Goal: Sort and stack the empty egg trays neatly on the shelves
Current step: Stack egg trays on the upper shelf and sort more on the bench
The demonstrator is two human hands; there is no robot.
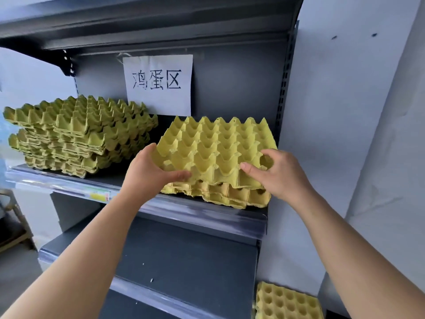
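Note:
A yellow egg tray (216, 148) is tilted above a short stack of trays (220, 194) on the right half of the middle shelf (69, 185). My left hand (149, 173) grips its near left corner, thumb on top. My right hand (276, 173) grips its near right edge, fingers curled into the cups. An uneven taller stack of green-yellow trays (78, 134) sits on the left half of the same shelf. One more yellow tray (285, 302) lies low at the bottom right, beside the shelving.
A white paper sign (158, 84) hangs on the grey back panel. A lower dark shelf (184, 261) juts out beneath. A white wall (345, 111) stands close on the right, and the upper shelf (138, 17) overhangs.

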